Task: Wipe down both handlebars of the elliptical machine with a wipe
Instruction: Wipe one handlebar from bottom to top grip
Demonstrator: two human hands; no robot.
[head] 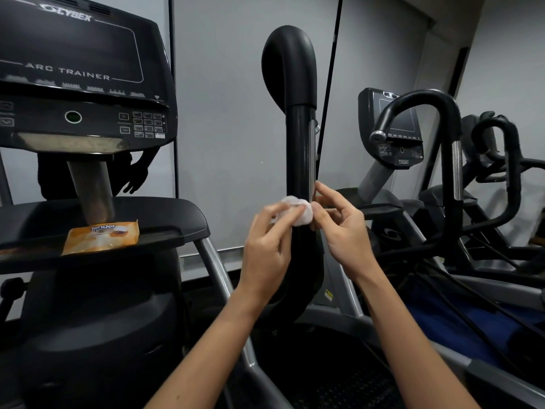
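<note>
In the head view, the wipe (298, 212) is sitting bunched against the near face of the upright handlebar (298, 143), low on its shaft at mid-scene. The left hand (265, 231) is pinching it with curled fingers. The right hand (342, 228) seems to be nipping its right edge, with the index finger reaching up the bar's ribbed metal strip. Bunched this small, the soft white wipe is probably covering little surface and risks missing the far side and the hooked top. Being damp, it may also be sliding on the glossy black round tube. A crinkly orange wipe packet (101, 236) is lying on the matte console shelf (177, 214), left.
</note>
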